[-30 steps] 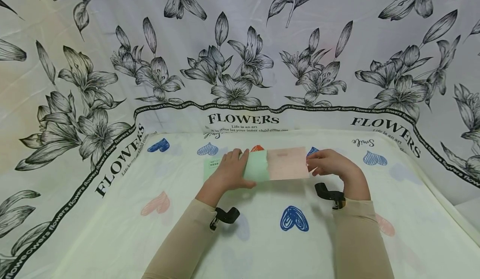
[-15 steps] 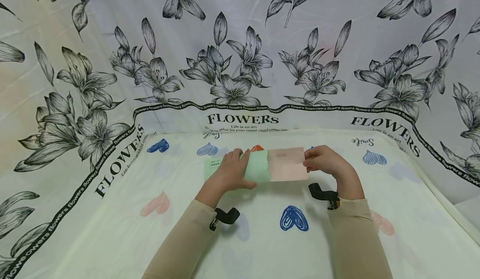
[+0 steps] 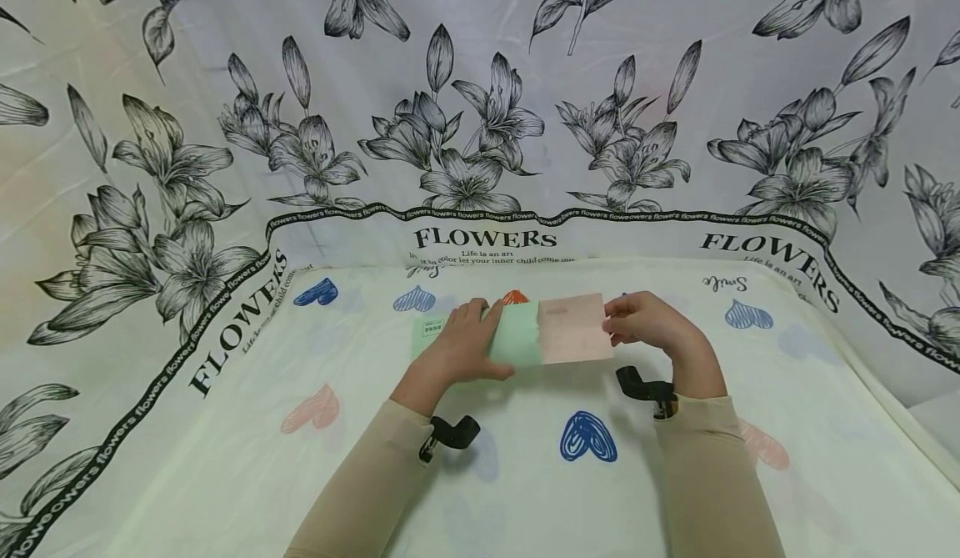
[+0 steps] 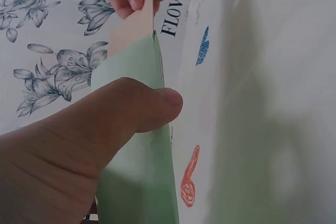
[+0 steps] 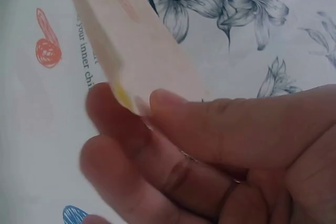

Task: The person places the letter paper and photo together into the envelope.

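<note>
A pale green envelope [image 3: 517, 333] with a ragged right end lies level above the cloth. From that end a pale pink sheet [image 3: 573, 329] sticks out; its inner part is hidden by the green paper. My left hand [image 3: 461, 345] grips the envelope's left part, its thumb [image 4: 152, 106] across the near face in the left wrist view. At the pink sheet's right end, my right hand [image 3: 652, 324] pinches the edge between thumb and fingers. Close up in the right wrist view, the pink sheet [image 5: 142, 45] has a small yellow patch [image 5: 123, 97] by the fingertips.
Under the hands is a pale cloth [image 3: 525, 491] printed with hearts. Behind it rises a white curtain [image 3: 337, 233] with black flower drawings. Each wrist wears a black camera mount, one on the left [image 3: 453, 431] and one on the right [image 3: 645, 387].
My right hand has come slightly left and its fingers have closed onto the pink sheet's end. The pink end sits a little further left. My left hand has barely moved.
</note>
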`<state>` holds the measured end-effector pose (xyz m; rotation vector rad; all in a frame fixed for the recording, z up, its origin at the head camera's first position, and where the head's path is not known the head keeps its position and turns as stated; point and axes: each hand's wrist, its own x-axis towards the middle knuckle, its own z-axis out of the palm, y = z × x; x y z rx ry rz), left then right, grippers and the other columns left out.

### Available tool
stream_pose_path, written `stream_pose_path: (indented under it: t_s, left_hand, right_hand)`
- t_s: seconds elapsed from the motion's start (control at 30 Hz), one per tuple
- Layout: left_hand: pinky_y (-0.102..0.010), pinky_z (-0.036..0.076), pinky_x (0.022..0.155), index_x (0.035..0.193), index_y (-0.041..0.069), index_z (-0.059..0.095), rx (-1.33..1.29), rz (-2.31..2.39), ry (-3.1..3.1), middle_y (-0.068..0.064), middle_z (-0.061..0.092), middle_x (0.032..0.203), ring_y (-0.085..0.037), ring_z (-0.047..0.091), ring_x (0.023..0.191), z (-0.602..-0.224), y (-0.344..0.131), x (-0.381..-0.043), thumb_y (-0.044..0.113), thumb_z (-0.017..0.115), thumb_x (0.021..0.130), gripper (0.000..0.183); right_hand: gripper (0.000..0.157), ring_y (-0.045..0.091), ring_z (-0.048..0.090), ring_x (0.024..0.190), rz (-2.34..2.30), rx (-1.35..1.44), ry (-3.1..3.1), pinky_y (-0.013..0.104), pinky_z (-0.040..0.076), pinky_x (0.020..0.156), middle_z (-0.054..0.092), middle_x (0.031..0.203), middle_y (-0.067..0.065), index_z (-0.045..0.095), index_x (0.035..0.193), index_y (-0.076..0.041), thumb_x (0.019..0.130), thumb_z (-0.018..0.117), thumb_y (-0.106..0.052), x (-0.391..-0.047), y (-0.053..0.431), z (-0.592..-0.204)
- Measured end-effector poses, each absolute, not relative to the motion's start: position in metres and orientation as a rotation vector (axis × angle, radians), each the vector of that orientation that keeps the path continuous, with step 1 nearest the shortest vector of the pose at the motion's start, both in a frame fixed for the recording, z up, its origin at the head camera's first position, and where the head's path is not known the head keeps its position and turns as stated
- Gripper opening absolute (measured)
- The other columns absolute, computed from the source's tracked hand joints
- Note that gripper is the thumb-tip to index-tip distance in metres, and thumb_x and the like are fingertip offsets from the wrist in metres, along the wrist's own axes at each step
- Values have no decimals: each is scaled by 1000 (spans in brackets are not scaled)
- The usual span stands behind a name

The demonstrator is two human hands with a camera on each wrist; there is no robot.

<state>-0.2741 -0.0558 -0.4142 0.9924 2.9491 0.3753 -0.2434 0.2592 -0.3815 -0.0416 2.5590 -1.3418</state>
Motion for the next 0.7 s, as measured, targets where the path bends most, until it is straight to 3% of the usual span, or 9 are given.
stream_pose_path:
  t_s: [0.13,0.4,0.7]
  left_hand:
    - [-50,28,118,160,1,30,993,401,2958,-22,40,145,-36,38,134,-413,-58,-274,52,86,77,113]
    - [-49,29,118,160,2,29,990,384,2960,-21,40,145,-35,38,133,-414,-59,-275,53,85,78,112]
    - [-50,29,117,159,1,32,990,388,2961,-21,41,144,-35,39,133,-414,-57,-275,53,86,77,112]
  right_hand:
    - [38,26,69,92,-1291,-66,2559,50,54,96,72,107,14,64,129,9,101,64,-17,-243,265,-381]
    - [24,24,67,86,-1275,-87,2570,49,55,92,74,97,8,75,111,3,99,68,-16,-240,271,-380]
    - [23,25,68,84,-1259,-126,2543,49,54,92,75,93,6,76,110,3,100,66,-16,-246,263,-384]
